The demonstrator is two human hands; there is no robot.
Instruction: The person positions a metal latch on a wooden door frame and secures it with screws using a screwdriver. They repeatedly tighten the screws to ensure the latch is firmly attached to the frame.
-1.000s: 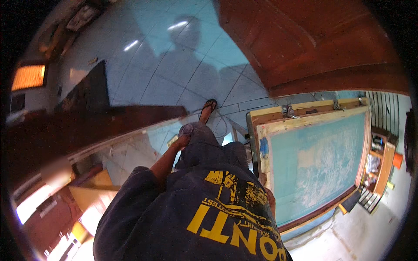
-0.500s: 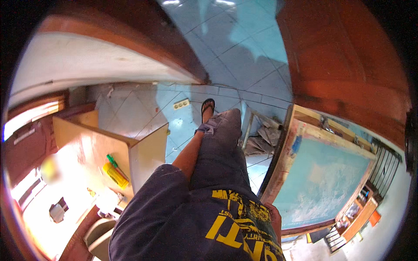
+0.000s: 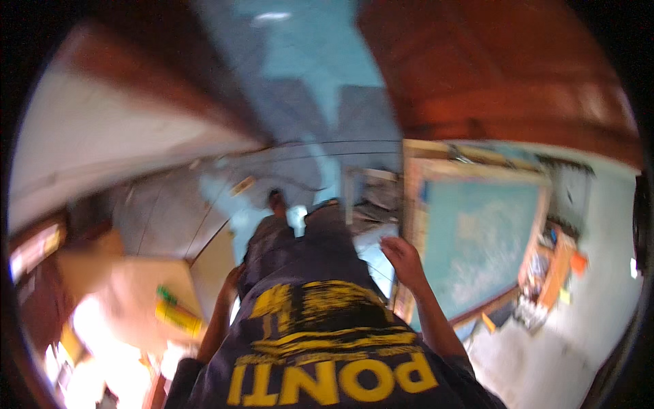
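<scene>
Shirt: I saw big yellow capitals point(image 3: 319, 384), upside down, on the dark T-shirt point(image 3: 225, 354); smaller print point(image 3: 334, 354) was blurred.
Right hand point(image 3: 403, 261): hung loose, fingers slightly bent, near the wood-framed teal rectangular panel point(image 3: 477, 235), right of me.
Left hand point(image 3: 232, 279): was beside dark trousers point(image 3: 293, 249); I couldn't tell its grip.

Pale wooden-edged table point(image 3: 429, 150) just right of the right hand point(image 3: 403, 260); turquoise rectangular panel in a pale wooden frame point(image 3: 470, 245) lies on it. Blue-grey tiled floor point(image 3: 368, 119) ahead of both hands: small pale oblong block point(image 3: 242, 185) on it, ahead of the left hand point(image 3: 234, 278), blurred; a foot point(image 3: 276, 200) too, ahead and between the hands. Tan board-topped table point(image 3: 136, 283) left of left hand, yellow oblong item with green end point(image 3: 178, 318) on it. Orange-brown wooden shelf point(image 3: 552, 278), well right of right hand: small mixed items point(image 3: 535, 268), too blurred to name.
</scene>
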